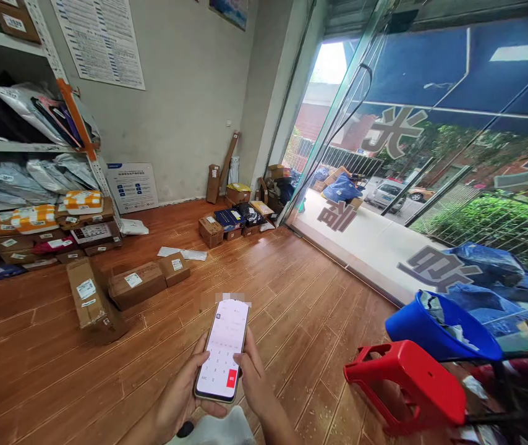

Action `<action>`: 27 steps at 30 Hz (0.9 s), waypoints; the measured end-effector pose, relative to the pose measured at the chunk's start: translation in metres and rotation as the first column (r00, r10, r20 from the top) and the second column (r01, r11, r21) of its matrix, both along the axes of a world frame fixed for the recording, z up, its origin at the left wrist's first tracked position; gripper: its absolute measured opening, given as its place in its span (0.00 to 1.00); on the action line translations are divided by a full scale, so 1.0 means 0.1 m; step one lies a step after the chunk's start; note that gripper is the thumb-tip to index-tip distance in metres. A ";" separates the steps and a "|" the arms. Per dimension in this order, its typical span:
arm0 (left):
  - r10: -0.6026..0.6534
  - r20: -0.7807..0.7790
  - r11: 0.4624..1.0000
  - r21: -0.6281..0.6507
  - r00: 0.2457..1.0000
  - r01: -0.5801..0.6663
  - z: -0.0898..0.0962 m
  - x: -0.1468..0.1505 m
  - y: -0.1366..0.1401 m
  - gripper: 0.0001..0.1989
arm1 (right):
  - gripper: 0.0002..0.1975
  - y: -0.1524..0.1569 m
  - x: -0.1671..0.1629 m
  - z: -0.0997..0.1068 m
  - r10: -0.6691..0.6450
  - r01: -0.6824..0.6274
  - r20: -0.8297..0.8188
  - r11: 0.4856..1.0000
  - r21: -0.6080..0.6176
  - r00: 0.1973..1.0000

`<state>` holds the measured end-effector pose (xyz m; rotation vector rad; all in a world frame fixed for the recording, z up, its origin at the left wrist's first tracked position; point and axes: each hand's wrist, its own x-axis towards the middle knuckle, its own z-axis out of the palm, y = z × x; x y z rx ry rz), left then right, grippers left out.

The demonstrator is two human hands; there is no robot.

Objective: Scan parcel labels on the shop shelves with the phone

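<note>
Between my two hands is an upright smartphone (223,353) with a lit screen, which shows a number keypad and a red key at the lower right. My left hand (184,384) grips its left edge, the thumb resting at the side of the keypad. Around the right edge wraps my right hand (253,378), its thumb over the keypad's right column. The fingers behind the phone are mostly hidden. Below the phone a pale, greyish thing (224,428) shows at the bottom of the view; I cannot make out what it is.
Cardboard boxes (136,283) lie on the wooden floor (292,296) to the left, beside a shelf rack (67,93) of parcels. More parcels (232,217) stand by the wall. At the right are a red stool (407,386), a blue bin (444,327) and a glass front.
</note>
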<state>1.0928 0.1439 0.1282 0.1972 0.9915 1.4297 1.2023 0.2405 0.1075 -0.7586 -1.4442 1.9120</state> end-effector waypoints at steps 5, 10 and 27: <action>0.029 -0.089 0.996 -0.085 0.996 -0.037 0.00 0.03 0.03 0.39 | 0.24 -0.01 0.01 0.03 0.026 -0.026 -0.064 1.000 -0.007 0.998; 0.039 -0.064 0.997 -0.067 0.997 -0.043 -0.03 0.05 0.06 0.43 | 0.38 -0.08 0.00 0.04 0.065 -0.065 -0.173 0.998 0.001 0.983; -0.106 0.149 0.983 0.162 0.983 0.082 -0.17 -0.11 -0.06 0.51 | 0.32 0.00 0.05 0.10 0.095 -0.096 -0.086 0.995 -0.006 0.992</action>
